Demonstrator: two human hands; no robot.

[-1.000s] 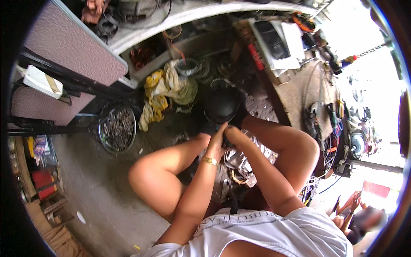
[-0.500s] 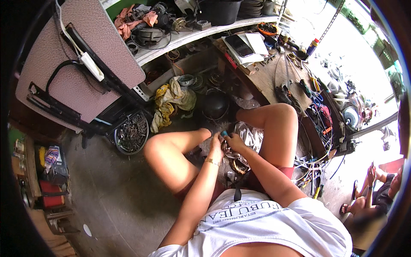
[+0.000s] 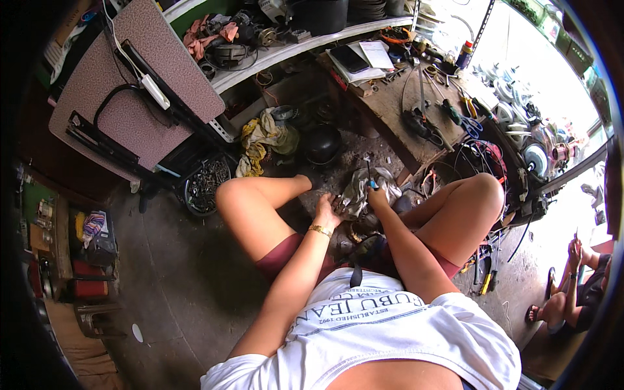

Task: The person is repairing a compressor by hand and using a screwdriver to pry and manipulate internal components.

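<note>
My right hand (image 3: 377, 196) is closed round a screwdriver with a blue handle (image 3: 372, 184); its thin shaft points away from me. Under and beside it, between my legs, lies a silver-grey metal part (image 3: 354, 194) with an uneven, crumpled-looking surface; its exact kind I cannot make out. My left hand (image 3: 327, 208), with a gold watch on the wrist, is at the left side of that part. Its fingers look curled against the edge, partly hidden and dark. Small brownish parts (image 3: 357, 233) lie just below the hands, close to my lap.
Ahead right stands a low wooden bench (image 3: 403, 107) with tools. A bowl of bolts (image 3: 207, 188) and a yellowish cloth (image 3: 260, 140) sit left of a black round container (image 3: 322, 144). A folded table (image 3: 175, 78) leans at left. Another person (image 3: 575, 286) sits at far right.
My right hand has moved right, away from my left, with the blue-handled screwdriver. My right knee has swung outward, and more of the silver-grey part shows.
</note>
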